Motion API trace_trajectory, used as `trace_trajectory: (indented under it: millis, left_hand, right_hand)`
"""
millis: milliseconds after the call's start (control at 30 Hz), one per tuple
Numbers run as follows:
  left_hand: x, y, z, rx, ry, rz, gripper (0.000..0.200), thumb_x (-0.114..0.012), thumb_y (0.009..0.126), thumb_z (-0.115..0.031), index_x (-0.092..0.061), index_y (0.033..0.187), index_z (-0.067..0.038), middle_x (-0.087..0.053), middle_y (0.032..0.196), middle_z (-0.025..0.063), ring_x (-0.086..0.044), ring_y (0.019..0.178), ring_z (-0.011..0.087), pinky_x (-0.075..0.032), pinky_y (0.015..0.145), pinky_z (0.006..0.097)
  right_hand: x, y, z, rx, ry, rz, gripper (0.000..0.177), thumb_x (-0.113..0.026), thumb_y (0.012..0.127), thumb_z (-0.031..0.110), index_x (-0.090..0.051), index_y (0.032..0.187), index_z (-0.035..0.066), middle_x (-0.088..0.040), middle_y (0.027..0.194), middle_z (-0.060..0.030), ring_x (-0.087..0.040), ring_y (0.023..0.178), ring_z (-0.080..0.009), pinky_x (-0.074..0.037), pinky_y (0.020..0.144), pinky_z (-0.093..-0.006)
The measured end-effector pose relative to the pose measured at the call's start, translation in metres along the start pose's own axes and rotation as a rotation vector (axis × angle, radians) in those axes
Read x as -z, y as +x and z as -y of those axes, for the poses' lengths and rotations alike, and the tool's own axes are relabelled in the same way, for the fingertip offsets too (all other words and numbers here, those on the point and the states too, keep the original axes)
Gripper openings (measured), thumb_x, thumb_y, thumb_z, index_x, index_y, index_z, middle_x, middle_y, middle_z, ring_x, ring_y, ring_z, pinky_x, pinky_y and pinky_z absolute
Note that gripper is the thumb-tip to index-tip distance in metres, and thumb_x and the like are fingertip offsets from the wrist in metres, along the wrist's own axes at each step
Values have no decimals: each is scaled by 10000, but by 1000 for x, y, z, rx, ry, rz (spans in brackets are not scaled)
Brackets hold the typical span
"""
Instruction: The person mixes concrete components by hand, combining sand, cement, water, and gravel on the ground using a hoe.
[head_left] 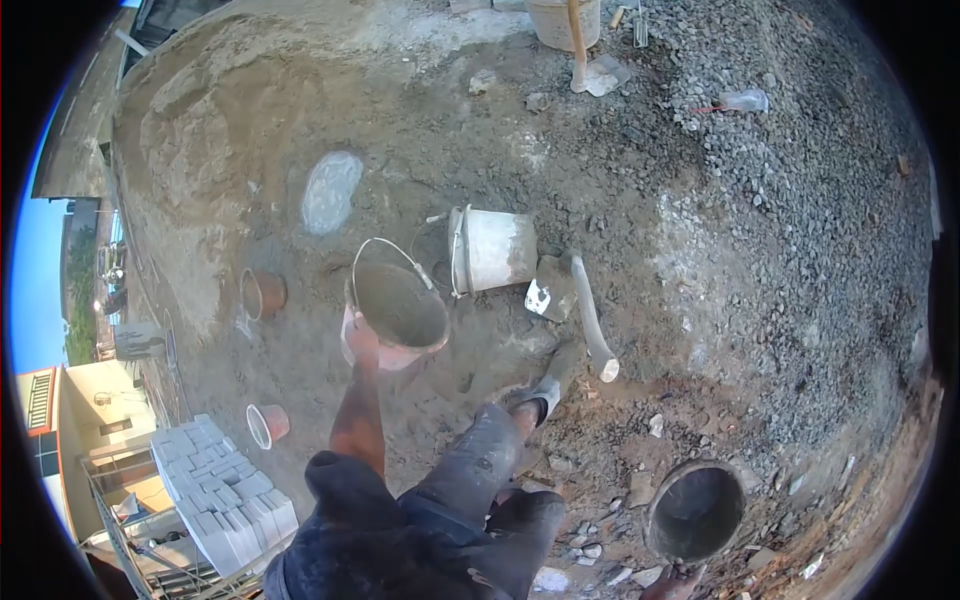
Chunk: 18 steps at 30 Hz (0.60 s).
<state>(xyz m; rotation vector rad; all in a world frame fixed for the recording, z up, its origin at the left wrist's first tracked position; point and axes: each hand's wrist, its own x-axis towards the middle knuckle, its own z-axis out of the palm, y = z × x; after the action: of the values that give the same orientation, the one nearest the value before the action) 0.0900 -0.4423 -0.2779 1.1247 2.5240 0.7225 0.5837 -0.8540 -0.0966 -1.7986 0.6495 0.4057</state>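
My left hand [362,338] is closed on the near rim of a pale pinkish bucket [385,352], whose grey-coated inside faces up and whose wire handle stands raised. Lower right, my right hand [674,583] shows only partly at the frame's bottom edge. It is against the rim of a round, dark grey bucket [697,510] that looks empty; most of its fingers are hidden. Beyond the left-hand bucket, a white bucket [495,248] lies on its side. A shovel or hoe [590,315] with a thick wooden handle lies beside it.
Small tubs [264,294] sit on the sandy ground to the left, near a pale puddle [332,192]. Gravel [820,260] covers the right side. Stacked grey paving blocks [222,490] stand lower left. At the top are another bucket [563,22] and a shovel [603,76].
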Motion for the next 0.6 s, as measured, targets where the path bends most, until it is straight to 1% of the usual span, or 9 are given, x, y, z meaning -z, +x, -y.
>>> trace_trajectory:
  millis: [33,133,200,233,267,367,400,467,600]
  left_hand:
    - [-11,11,-4,22,58,-3,426,-454,846,-332,-545,903,80,-592,835,195,-564,805,303,-420,717,383]
    - [-40,30,-12,165,101,205,489,-501,817,-359,-526,988,98,-577,924,236,-546,916,337,-421,762,387]
    - [-84,-21,-36,-33,331,-59,527,-539,790,-391,-525,981,100,-565,939,250,-527,937,340,-408,765,397]
    - [-100,-58,-55,-34,312,39,579,-580,747,-445,-519,956,91,-550,928,227,-515,895,319,-404,764,378]
    - [-109,-80,-65,136,31,618,644,-586,713,-506,-495,988,69,-524,959,189,-509,852,275,-411,766,358]
    - [-126,-218,-139,841,-198,1188,751,-541,677,-643,-452,1078,-14,-501,950,112,-503,926,227,-432,768,375]
    - [-130,-246,-155,992,-260,1344,686,-606,679,-566,-442,1063,-22,-503,921,117,-543,846,243,-468,705,380]
    - [-143,-284,-179,1093,-308,1332,540,-662,696,-429,-460,993,-26,-503,854,106,-563,683,238,-488,582,380]
    - [-174,-268,-160,1044,-208,1315,219,-617,752,-172,-462,839,-45,-501,669,73,-533,574,200,-469,487,342]
  right_hand:
    - [16,18,-18,237,-273,57,356,-549,805,225,-502,1062,-17,-508,1003,-155,-480,817,-247,-417,748,-415]
    - [91,77,-25,469,-756,-99,389,-590,776,183,-476,1080,-31,-527,927,-144,-486,781,-240,-416,764,-392]
    - [97,77,-10,435,-796,-134,397,-583,779,194,-470,1088,-27,-522,937,-141,-486,783,-238,-414,766,-391]
    - [107,76,-3,397,-801,-154,405,-576,781,206,-463,1096,-24,-518,947,-138,-485,785,-237,-413,767,-390]
    - [109,81,0,361,-791,-171,414,-569,784,217,-457,1104,-20,-513,957,-136,-484,788,-235,-412,769,-389]
    - [118,72,0,251,-717,-279,439,-547,793,251,-437,1128,-9,-499,987,-127,-482,794,-231,-407,773,-386]
    - [122,66,-3,218,-674,-334,447,-540,795,262,-430,1135,-6,-495,996,-125,-481,796,-230,-406,774,-384]
    - [125,63,-1,155,-587,-418,464,-526,801,285,-417,1151,1,-486,1016,-119,-480,800,-227,-403,777,-382]
    - [99,96,-17,-19,-405,-455,498,-497,812,330,-390,1183,16,-468,1056,-109,-477,808,-221,-397,783,-378]
